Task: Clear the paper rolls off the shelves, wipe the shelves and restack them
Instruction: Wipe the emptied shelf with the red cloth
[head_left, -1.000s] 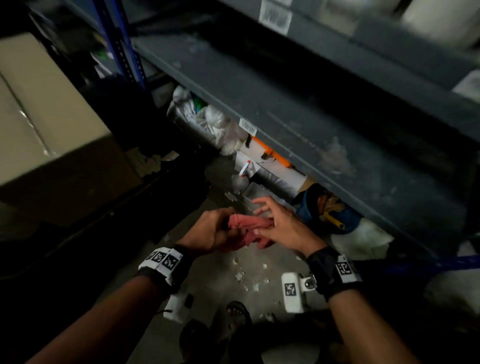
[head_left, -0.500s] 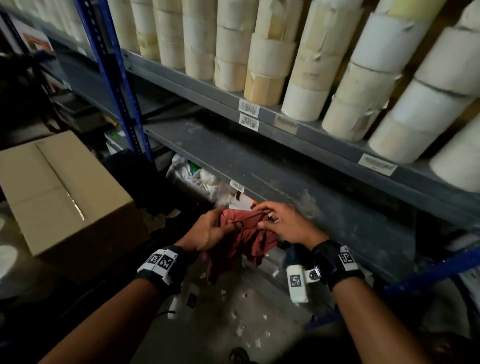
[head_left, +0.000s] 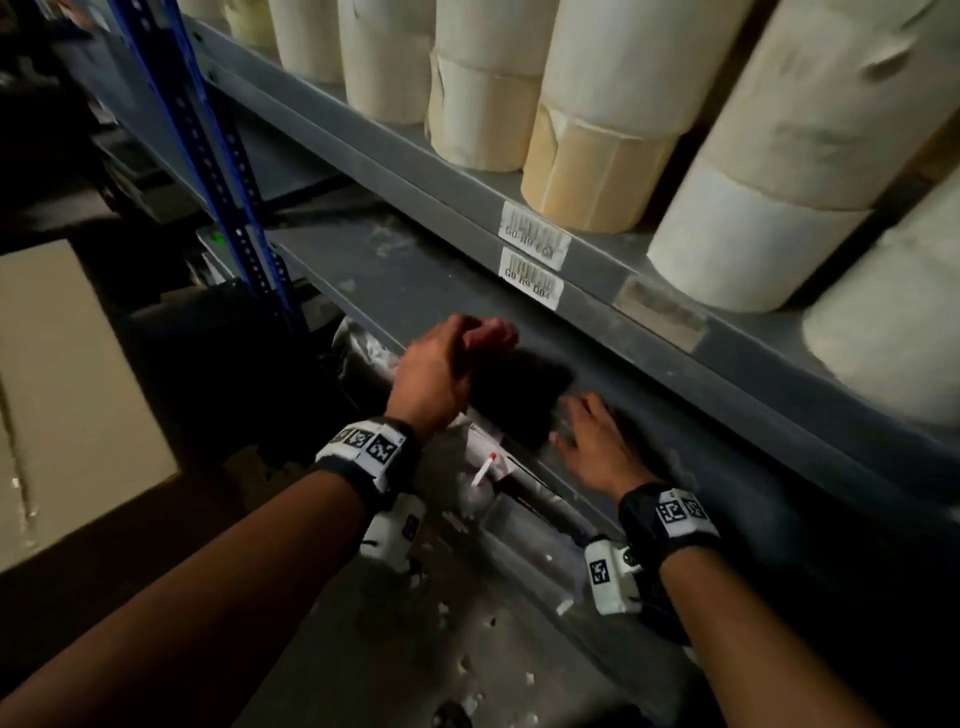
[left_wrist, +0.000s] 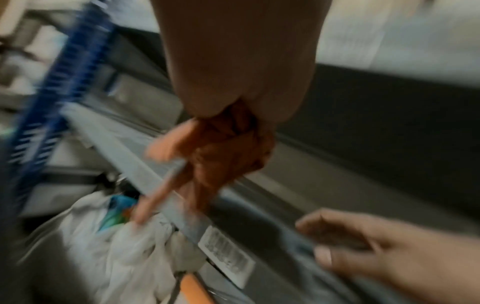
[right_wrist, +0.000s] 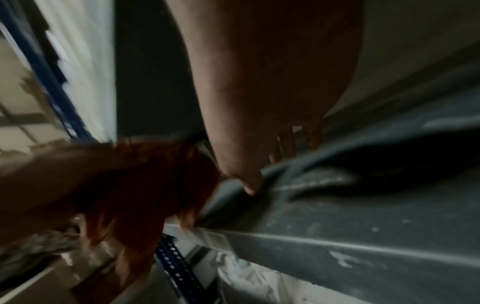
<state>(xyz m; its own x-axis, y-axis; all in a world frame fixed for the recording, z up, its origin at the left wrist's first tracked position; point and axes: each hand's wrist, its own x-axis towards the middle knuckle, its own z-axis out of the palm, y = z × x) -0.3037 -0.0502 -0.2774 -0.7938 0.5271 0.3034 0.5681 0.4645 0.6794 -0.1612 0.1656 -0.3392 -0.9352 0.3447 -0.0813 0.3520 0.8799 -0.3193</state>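
Cream and tan paper rolls (head_left: 613, 119) stand in a row on the upper grey shelf (head_left: 467, 202). Below it the lower shelf (head_left: 415, 280) is bare and dusty. My left hand (head_left: 483, 338) grips a bunched red cloth (left_wrist: 228, 148) just above the lower shelf's front edge; in the head view only a bit of the cloth (head_left: 493, 332) shows past the fingers. My right hand (head_left: 576, 415) has let go of it and rests, fingers spread, on the lower shelf's front edge (right_wrist: 337, 244), to the right of the cloth (right_wrist: 145, 195).
A blue perforated upright (head_left: 208, 156) bounds the shelves on the left. A cardboard box (head_left: 62, 389) stands on the floor at left. Plastic bags and clutter (left_wrist: 116, 246) sit under the lower shelf. Paper scraps litter the floor (head_left: 467, 649).
Both hands rose from near the floor to the lower shelf. The right hand released the cloth and moved right onto the shelf edge; the left hand keeps the cloth.
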